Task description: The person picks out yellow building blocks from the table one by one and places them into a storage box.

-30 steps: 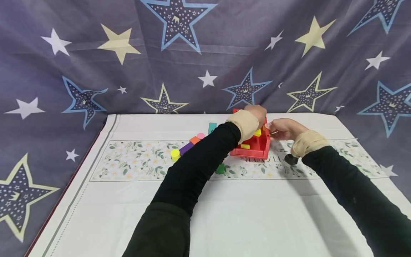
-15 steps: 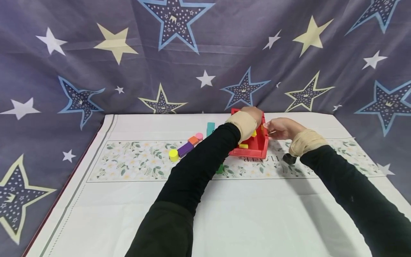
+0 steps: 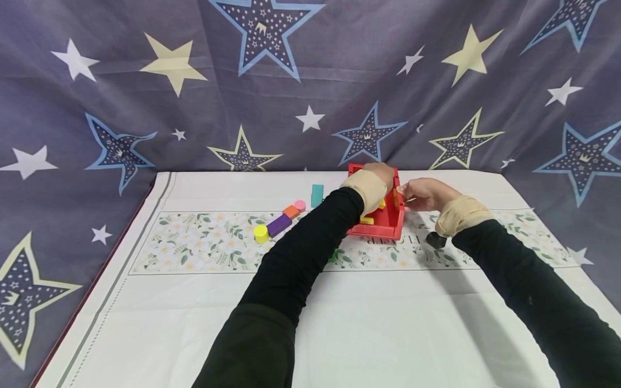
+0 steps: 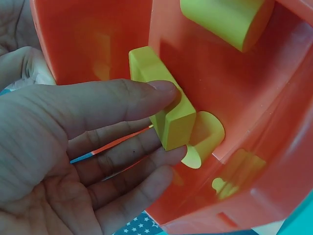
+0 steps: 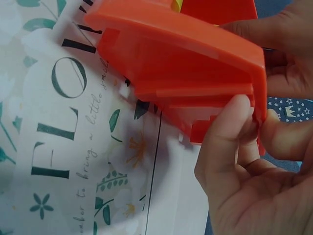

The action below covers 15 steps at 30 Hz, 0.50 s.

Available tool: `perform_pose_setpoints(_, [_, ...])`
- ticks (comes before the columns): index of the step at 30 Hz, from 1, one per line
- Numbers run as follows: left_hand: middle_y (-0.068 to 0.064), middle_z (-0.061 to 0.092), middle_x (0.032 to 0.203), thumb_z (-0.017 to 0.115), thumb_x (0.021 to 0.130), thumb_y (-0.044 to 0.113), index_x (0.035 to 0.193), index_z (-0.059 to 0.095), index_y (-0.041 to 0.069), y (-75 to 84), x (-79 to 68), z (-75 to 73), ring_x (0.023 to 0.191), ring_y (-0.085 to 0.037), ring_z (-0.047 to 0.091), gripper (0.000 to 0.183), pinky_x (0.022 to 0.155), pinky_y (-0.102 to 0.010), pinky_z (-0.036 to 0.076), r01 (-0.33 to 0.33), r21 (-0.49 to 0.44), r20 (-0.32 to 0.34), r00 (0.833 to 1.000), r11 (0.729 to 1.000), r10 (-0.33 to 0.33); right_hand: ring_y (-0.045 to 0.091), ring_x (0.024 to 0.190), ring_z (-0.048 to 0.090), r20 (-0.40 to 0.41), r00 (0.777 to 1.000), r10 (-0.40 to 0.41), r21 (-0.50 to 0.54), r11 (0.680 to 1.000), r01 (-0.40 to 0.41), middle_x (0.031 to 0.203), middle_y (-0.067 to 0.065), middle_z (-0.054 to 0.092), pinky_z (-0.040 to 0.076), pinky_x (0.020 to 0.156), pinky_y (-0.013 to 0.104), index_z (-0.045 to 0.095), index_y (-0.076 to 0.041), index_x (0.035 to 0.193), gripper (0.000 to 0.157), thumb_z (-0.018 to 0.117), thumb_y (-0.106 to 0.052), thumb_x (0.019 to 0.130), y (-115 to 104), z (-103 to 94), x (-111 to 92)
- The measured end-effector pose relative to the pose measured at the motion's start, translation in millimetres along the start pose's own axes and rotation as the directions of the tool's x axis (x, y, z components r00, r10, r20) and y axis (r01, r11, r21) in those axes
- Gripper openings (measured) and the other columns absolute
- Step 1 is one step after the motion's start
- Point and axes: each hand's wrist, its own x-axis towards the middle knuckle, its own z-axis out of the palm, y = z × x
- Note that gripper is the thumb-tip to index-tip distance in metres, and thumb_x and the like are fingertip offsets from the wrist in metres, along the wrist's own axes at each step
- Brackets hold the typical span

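My left hand (image 3: 381,173) reaches into a red plastic box (image 3: 373,232) toward the back of the table. In the left wrist view its thumb and fingers pinch a yellow rectangular block (image 4: 179,121), held tilted inside the box. Beyond the block are a yellow piece with a curved side (image 4: 209,134) and a yellow cylinder (image 4: 234,22). My right hand (image 3: 425,194) grips the box at its right side; in the right wrist view the thumb (image 5: 234,117) lies against the red outer wall, fingers curled behind the edge.
Left of the box lie a yellow cylinder (image 3: 261,234), a purple block (image 3: 279,225), an orange block (image 3: 291,211), a pink round piece (image 3: 300,206) and a teal block (image 3: 317,195). A green piece (image 3: 335,256) is partly behind the left sleeve. A dark object (image 3: 435,240) shows under the right wrist.
The head view has shifted slightly. Both hands stay at the red box; the left has dipped a little within it.
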Motion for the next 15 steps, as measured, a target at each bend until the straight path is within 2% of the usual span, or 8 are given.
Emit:
perform_pose_setpoints(5, [-0.001, 0.07, 0.125, 0.052, 0.102, 0.014, 0.125, 0.068, 0.012, -1.2, 0.3, 2.4, 0.109, -0.016, 0.064, 0.028, 0.099, -0.025, 0.051, -0.01, 0.014, 0.004, 1.0, 1.0, 0.01, 0.007, 0.072, 0.055, 0.011, 1.0, -0.014, -0.001, 1.0, 0.014, 0.077, -0.002, 0.052, 0.053, 0.066, 0.019, 0.048, -0.013, 0.08, 0.031, 0.033, 0.006, 0.099, 2, -0.6, 1])
perform_pose_setpoints(9, [-0.001, 0.07, 0.121, 0.055, 0.101, 0.015, 0.121, 0.069, 0.012, -4.1, -0.1, 5.9, 0.106, -0.015, 0.063, 0.025, 0.096, -0.023, 0.051, -0.039, 0.054, -0.018, 0.999, 0.998, 0.04, 0.007, 0.072, 0.056, 0.009, 1.0, -0.024, -0.003, 1.0, 0.024, 0.079, -0.002, 0.052, 0.053, 0.068, 0.019, 0.048, -0.013, 0.081, 0.031, 0.033, 0.009, 0.096, 3, -1.1, 1])
perform_pose_setpoints(15, [0.0, 0.069, 0.114, 0.059, 0.097, 0.017, 0.111, 0.069, 0.012, -8.1, 6.6, 12.3, 0.099, -0.016, 0.061, 0.018, 0.09, -0.024, 0.05, -0.056, 0.083, -0.029, 0.998, 0.995, 0.059, 0.008, 0.073, 0.057, -0.005, 1.0, -0.02, 0.007, 1.0, 0.021, 0.082, -0.001, 0.053, 0.054, 0.068, 0.02, 0.049, -0.011, 0.086, 0.026, 0.035, 0.006, 0.1, 3, -0.3, 0])
